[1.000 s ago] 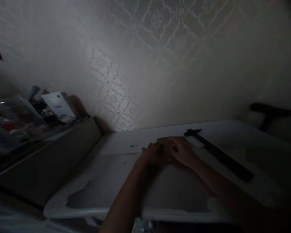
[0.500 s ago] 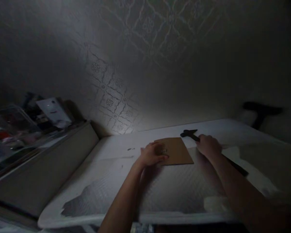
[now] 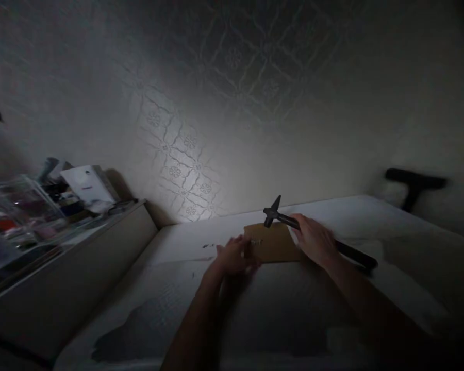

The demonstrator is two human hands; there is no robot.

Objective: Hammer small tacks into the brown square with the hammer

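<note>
A hammer (image 3: 355, 255) with a dark head and a long dark handle is gripped in my right hand (image 3: 315, 239). Its head is lifted over the back edge of a flat brown board (image 3: 276, 247), its handle reaching back past my wrist. My left hand (image 3: 234, 256) rests at the board's left side, thumb and fingers apart. Beside those fingertips, small shiny bits, possibly nails, form a short row on the board; they are too small to make out for certain. The board lies on a worn white table (image 3: 185, 237).
On the left, a lower side panel (image 3: 100, 257) borders a shelf with a white box (image 3: 87, 185), a clear plastic case (image 3: 27, 203) and clutter. Patterned wallpaper (image 3: 232, 129) rises behind the table. A dark T-shaped object (image 3: 413, 180) stands at the right. Small dark marks (image 3: 208, 246) lie left of the board.
My right hand has brought the hammer leftward and up, its head now over the board's back edge. My left hand has shifted slightly left, uncovering more of the small shiny bits.
</note>
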